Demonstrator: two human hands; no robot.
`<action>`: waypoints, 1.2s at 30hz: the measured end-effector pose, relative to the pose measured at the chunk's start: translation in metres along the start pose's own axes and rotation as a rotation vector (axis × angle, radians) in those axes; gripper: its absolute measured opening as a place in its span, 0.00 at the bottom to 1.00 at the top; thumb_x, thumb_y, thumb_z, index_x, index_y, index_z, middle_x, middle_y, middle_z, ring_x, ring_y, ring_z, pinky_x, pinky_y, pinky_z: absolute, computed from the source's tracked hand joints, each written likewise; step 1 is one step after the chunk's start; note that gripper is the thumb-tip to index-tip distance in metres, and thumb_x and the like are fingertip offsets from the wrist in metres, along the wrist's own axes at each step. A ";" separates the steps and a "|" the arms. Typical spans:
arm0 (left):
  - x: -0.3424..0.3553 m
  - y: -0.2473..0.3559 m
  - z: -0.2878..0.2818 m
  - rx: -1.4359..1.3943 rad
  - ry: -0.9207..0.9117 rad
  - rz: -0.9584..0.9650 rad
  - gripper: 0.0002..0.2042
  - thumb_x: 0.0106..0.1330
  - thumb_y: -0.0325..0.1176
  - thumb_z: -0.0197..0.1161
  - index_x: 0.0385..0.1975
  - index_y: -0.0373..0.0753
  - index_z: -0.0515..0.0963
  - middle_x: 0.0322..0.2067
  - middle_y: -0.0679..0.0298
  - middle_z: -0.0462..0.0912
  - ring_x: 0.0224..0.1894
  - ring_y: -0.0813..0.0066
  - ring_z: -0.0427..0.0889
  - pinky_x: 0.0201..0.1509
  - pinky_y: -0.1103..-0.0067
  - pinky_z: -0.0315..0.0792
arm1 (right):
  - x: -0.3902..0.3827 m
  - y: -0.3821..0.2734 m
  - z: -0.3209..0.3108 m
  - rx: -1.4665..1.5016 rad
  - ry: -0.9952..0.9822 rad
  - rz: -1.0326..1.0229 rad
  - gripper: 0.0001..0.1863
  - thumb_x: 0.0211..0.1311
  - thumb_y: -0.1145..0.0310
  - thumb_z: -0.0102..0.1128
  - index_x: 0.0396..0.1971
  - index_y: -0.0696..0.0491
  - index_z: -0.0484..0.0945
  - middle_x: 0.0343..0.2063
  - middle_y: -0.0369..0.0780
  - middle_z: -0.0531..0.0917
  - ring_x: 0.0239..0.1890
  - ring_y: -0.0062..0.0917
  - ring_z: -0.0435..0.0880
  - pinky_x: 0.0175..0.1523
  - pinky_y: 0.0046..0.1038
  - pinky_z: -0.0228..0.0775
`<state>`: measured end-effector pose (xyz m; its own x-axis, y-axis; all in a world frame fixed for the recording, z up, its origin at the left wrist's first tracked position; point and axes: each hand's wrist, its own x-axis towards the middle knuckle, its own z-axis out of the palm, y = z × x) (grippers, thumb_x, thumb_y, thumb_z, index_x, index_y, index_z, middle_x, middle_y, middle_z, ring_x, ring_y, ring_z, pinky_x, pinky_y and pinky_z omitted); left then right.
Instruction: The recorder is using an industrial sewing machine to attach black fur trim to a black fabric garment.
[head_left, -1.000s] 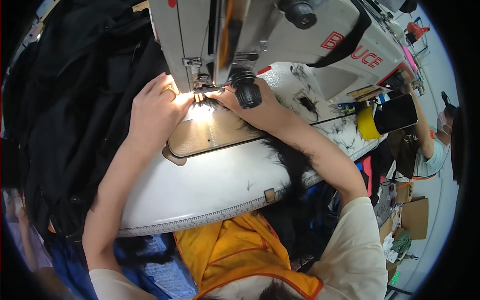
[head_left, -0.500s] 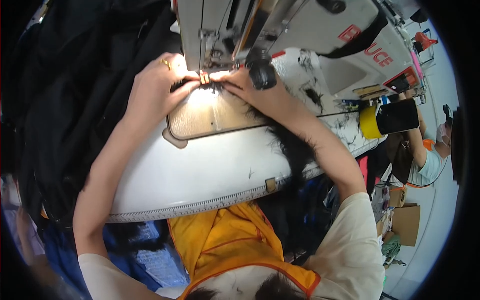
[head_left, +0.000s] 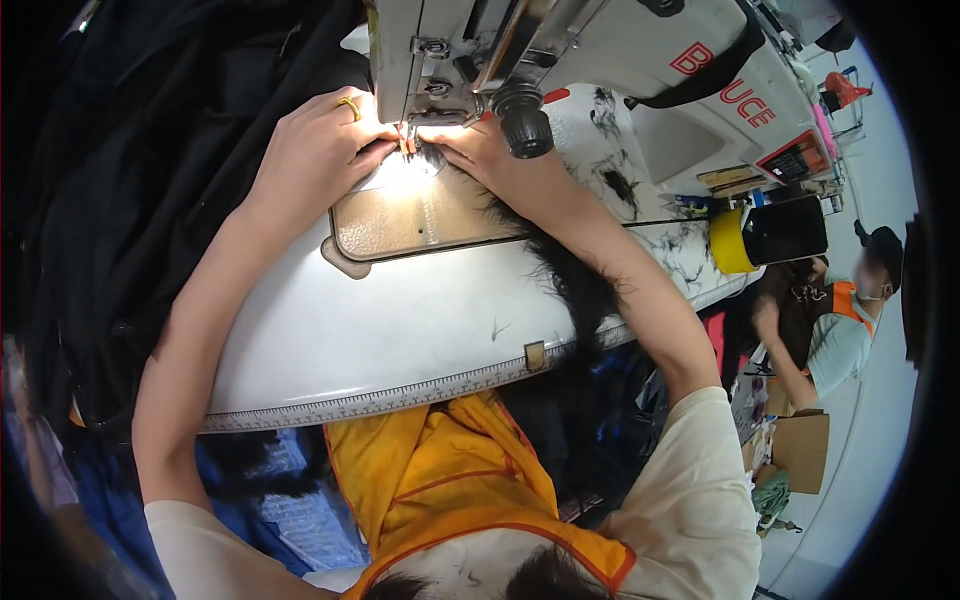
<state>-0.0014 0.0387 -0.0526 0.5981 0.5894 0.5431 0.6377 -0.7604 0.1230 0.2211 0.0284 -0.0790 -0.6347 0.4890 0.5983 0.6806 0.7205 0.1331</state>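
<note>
A white sewing machine stands over a lit metal plate. My left hand, wearing a gold ring, has its fingers closed just left of the presser foot; what they pinch is hidden in the glare. My right hand, partly behind a black knob, has its fingertips together right of the foot, on a black fur strip that trails beneath my forearm over the table edge. Loose fur tufts lie on the machine bed.
Black fabric is heaped on the left. A ruler tape lines the front edge. A yellow tape roll and phone are at right. Beyond are a masked co-worker and cardboard boxes. Orange apron cloth covers my lap.
The table, machine and both my hands appear higher in the view than a second ago, hands still beside the foot. The co-worker's arm has lowered and their body has shifted.
</note>
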 end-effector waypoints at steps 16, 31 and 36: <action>-0.003 0.005 -0.009 -0.126 -0.078 -0.065 0.06 0.51 0.32 0.65 0.27 0.38 0.79 0.29 0.63 0.75 0.38 0.67 0.75 0.44 0.74 0.70 | 0.001 0.000 -0.010 0.261 -0.113 0.285 0.10 0.50 0.60 0.61 0.26 0.51 0.77 0.23 0.40 0.78 0.28 0.33 0.77 0.32 0.32 0.69; -0.028 0.037 -0.025 -0.784 -0.166 -0.453 0.06 0.51 0.28 0.64 0.25 0.35 0.74 0.26 0.66 0.75 0.25 0.78 0.75 0.30 0.84 0.70 | 0.007 -0.059 -0.047 0.691 -0.188 0.447 0.11 0.53 0.65 0.61 0.30 0.57 0.76 0.26 0.38 0.76 0.28 0.28 0.74 0.35 0.26 0.65; -0.030 0.039 -0.023 -0.523 -0.047 -0.199 0.07 0.52 0.27 0.64 0.26 0.35 0.73 0.26 0.64 0.75 0.24 0.74 0.77 0.28 0.81 0.71 | 0.008 -0.049 -0.051 0.909 -0.375 0.573 0.13 0.57 0.65 0.57 0.30 0.62 0.74 0.21 0.39 0.72 0.25 0.21 0.67 0.32 0.23 0.61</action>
<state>-0.0056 -0.0152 -0.0452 0.5194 0.7377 0.4314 0.4217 -0.6603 0.6214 0.2017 -0.0279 -0.0409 -0.4889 0.8675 0.0922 0.4854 0.3583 -0.7975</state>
